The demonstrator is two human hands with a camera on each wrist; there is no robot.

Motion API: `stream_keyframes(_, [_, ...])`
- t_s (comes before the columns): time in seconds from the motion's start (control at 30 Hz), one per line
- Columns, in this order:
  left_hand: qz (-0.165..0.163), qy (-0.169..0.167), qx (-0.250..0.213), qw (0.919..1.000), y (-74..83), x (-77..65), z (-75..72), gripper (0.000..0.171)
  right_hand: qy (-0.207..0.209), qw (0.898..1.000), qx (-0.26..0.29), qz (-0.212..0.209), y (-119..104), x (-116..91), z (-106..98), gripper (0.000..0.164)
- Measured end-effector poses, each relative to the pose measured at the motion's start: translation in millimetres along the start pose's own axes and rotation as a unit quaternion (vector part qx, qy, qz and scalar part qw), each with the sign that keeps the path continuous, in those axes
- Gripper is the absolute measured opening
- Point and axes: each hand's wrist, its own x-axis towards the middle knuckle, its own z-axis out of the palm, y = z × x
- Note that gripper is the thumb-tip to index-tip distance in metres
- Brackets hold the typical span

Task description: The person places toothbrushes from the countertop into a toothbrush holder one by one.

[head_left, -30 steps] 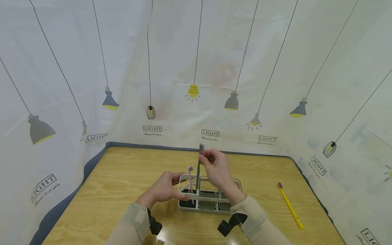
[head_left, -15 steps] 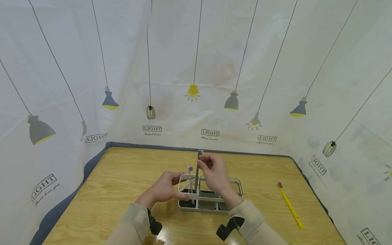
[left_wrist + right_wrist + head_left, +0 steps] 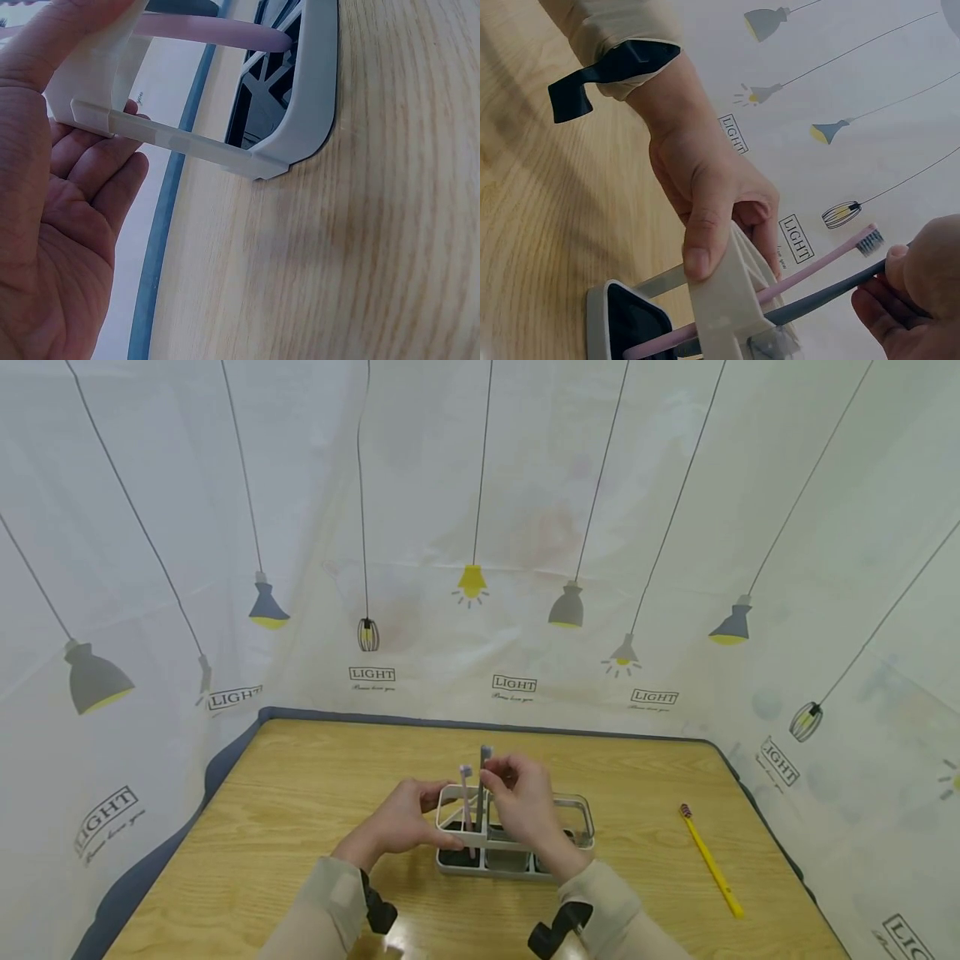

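On the wooden table (image 3: 337,760) stood a white holder (image 3: 498,844)

The left hand (image 3: 408,818) gripped the left end of this holder. The right hand (image 3: 521,793) pinched the grey toothbrush (image 3: 481,806) near its head – it was nearly upright, in the left part of the holder. The yellow toothbrush (image 3: 712,864) lay well apart – the pink toothbrush (image 3: 467,802) leaned just beside the grey one

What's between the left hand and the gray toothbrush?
The pink toothbrush and, around its handle, part of the white toothbrush holder; the head view shows both.

Boxed "LIGHT" labels (image 3: 372,674) repeat across the white backdrop (image 3: 420,485).
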Motion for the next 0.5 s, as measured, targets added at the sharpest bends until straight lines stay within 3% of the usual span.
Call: stream_keyframes(0.5, [0.009, -0.007, -0.020, 0.9997, 2.9, -1.7, -0.2, 0.084, -0.005, 1.000, -0.017, 0.002, 14.0, -7.3, 6.7, 0.005])
